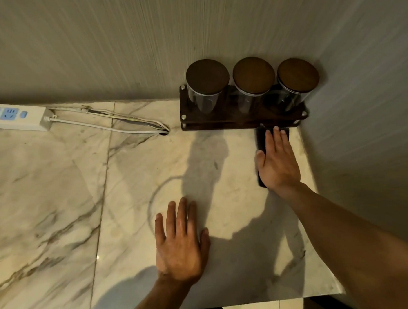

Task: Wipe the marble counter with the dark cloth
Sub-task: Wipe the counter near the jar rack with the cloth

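Setting: marble counter [131, 198] set into a corner of grey textured walls, pale stone with dark veins and a seam down its left part.
Right hand: right hand [277, 162] lies flat, fingers spread, palm pressed down on the dark cloth [261, 139]; nothing is pinched, it pins by pressure alone.
Cloth: mostly hidden under that palm, showing only past the fingertips and along the thumb side; folded flat, touching the stone.
Beyond the fingertips: wooden rack [223, 119] with three lidded jars [252, 86], the cloth's far edge just at the rack's base.
Left hand: left hand [182, 244] rests open and flat on bare stone, well apart from the cloth on its thumb side, holding nothing, seemingly bracing.
Far from the grip: power strip [17, 118] and its cords [120, 125] at the wall.
Handling: likely light, soft and limp; it should slide easily on polished stone and bunch if pushed from one edge.
Hold: keep the palm centred on the fold, fingers fanned over its leading edge.
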Motion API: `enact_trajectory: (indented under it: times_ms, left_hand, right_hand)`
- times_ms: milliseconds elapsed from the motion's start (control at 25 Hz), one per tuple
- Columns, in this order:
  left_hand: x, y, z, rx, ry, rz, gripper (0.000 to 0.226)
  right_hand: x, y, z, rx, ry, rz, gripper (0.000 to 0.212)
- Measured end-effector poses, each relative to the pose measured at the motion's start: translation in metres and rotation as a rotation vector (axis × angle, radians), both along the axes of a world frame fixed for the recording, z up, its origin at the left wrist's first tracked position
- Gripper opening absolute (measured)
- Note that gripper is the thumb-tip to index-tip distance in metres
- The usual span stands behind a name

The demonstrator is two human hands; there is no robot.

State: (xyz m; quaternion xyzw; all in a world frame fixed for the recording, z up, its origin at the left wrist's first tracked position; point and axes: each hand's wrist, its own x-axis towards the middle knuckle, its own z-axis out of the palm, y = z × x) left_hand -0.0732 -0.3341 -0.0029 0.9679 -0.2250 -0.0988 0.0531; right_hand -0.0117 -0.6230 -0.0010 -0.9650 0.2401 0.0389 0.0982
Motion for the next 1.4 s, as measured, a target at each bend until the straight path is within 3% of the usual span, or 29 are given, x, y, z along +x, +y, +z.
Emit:
enact_trajectory:
  times_ms: [400,520,1000,1400]
  left_hand:
    - [0.000,0.001,0.000,-0.008,0.002,-0.006,0.064]
    - [-0.001,0.001,0.000,-0.017,0.002,0.000,0.064]
    - [-0.003,0.005,-0.001,-0.090,-0.063,-0.035,0.062]
    - [-0.004,0.004,-0.002,-0.043,-0.066,-0.041,0.064]
  right_hand:
    - [-0.007,0.017,-0.005,0.040,-0.130,-0.390,0.066]
    - [-0.020,0.026,-0.003,0.045,-0.129,-0.407,0.073]
    - [-0.082,0.063,-0.003,-0.026,-0.121,-0.487,0.060]
    - [-0.141,0.090,-0.005,0.022,-0.198,-0.561,0.056]
